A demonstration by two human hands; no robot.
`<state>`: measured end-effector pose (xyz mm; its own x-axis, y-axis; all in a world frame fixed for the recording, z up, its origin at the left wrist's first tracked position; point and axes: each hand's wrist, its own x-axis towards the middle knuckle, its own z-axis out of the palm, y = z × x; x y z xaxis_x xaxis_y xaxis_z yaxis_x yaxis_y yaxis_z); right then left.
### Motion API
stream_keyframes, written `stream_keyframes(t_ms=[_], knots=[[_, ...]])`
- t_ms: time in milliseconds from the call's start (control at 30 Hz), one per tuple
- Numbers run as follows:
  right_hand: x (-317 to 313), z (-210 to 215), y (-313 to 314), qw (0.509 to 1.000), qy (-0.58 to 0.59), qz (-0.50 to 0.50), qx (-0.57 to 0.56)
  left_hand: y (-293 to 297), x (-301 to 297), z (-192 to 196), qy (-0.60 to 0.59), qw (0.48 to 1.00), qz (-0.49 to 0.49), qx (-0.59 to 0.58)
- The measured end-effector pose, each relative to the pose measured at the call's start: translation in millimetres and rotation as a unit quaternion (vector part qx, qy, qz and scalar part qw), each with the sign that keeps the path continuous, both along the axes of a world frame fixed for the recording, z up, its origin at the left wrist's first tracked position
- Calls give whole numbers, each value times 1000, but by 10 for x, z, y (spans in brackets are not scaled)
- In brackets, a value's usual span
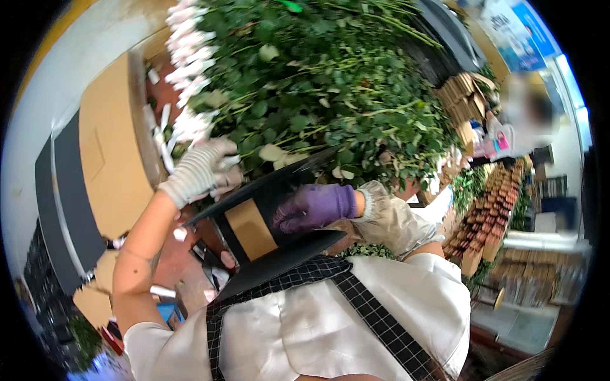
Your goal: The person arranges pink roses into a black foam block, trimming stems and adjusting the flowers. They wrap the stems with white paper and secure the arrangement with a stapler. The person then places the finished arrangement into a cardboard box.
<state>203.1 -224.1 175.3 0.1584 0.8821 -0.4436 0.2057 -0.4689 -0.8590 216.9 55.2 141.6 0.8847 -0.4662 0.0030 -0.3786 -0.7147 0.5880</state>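
This looks like a flower shop or a florist's packing room. A great mass of cut rose stems (330,82) with dark green leaves fills the upper middle of the frame, their pale flower heads (185,57) lined up in a row at the upper left, each wrapped in white. Loose white scraps (159,136) lie scattered on the reddish floor beside a tan surface (111,159) at the left. At the right of the frame, rows of brown cardboard sleeves (492,203) stand packed together, and stacked cardboard (460,92) sits above them. Black wrapping sheets (273,222) with a tan panel lie at the centre, under gloved hands.
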Motion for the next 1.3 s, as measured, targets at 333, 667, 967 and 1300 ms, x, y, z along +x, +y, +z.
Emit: stream_keyframes(t_ms=[333,667,967,1300], knots=[[219,1121,-1048,922,-97,-323,191,578,844,200,667,678,-17,-308],[1281,874,-86,859,-473,-171,95,-178,748,1061,374,718,-127,-574],[994,2195,-1481,739,-567,-359,60,-979,488,-194,-8,941,-182,284],[1120,2405,-1459,741,-501,-370,250,-788,904,599,43,994,-38,91]])
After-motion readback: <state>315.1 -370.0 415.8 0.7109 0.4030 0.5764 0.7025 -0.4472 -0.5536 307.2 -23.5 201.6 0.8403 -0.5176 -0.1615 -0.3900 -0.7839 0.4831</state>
